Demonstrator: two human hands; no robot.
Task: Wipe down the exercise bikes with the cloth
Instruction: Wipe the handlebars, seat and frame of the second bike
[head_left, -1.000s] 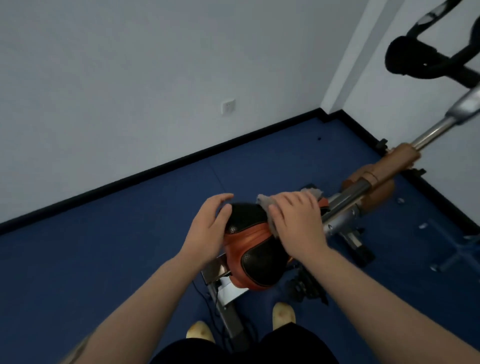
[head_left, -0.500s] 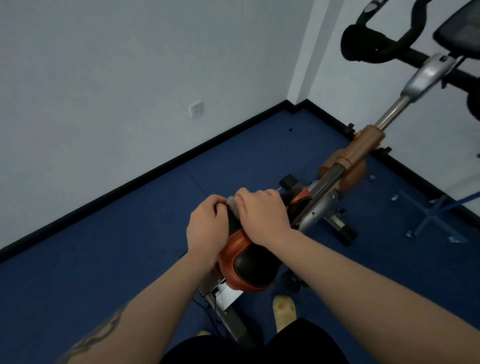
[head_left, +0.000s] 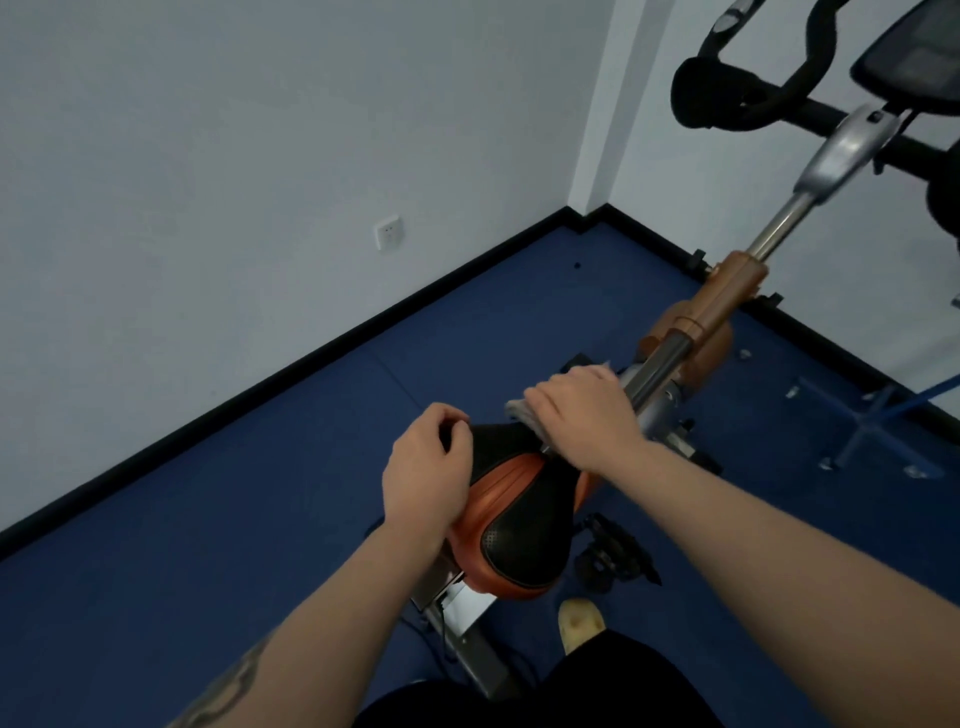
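Observation:
The exercise bike's saddle (head_left: 519, 525), black with orange sides, is right below me. My left hand (head_left: 426, 467) curls round the saddle's left edge. A grey cloth (head_left: 519, 413) lies over the saddle's front end, and my right hand (head_left: 582, 415) holds it there with fingers bent over it. Most of the cloth is hidden under that hand. Ahead of the saddle, the silver tube (head_left: 660, 369) and orange post (head_left: 727, 296) rise to the black handlebars (head_left: 727, 98) and the console (head_left: 914, 57).
A black pedal (head_left: 613, 561) hangs right of the saddle, above my slipper (head_left: 579, 621). The bike stands on blue floor near a corner of white walls, with a socket (head_left: 388, 233) on the left wall. A blue metal base (head_left: 872, 431) lies on the floor at right.
My right hand has slid the cloth forward along the saddle toward its front end. My left hand has moved back along the saddle's left edge. The view has lifted toward the handlebars.

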